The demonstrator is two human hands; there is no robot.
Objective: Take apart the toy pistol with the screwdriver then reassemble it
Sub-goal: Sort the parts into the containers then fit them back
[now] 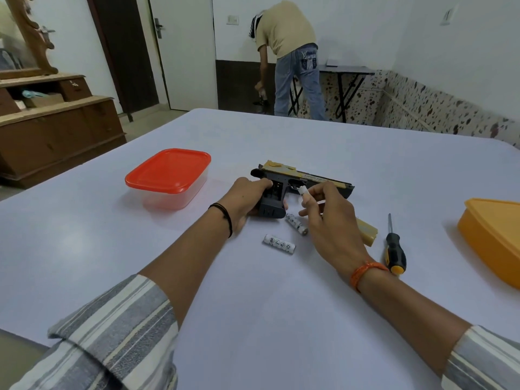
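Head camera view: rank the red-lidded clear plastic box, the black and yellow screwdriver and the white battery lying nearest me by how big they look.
1. Red-lidded clear plastic box
2. Black and yellow screwdriver
3. White battery

The box sits farther away yet looks largest.

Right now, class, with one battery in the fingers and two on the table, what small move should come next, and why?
Probably set the battery pinched in the right hand down beside the two loose batteries on the table. The left hand grips the toy pistol with its grip compartment open, and the screwdriver lies untouched.
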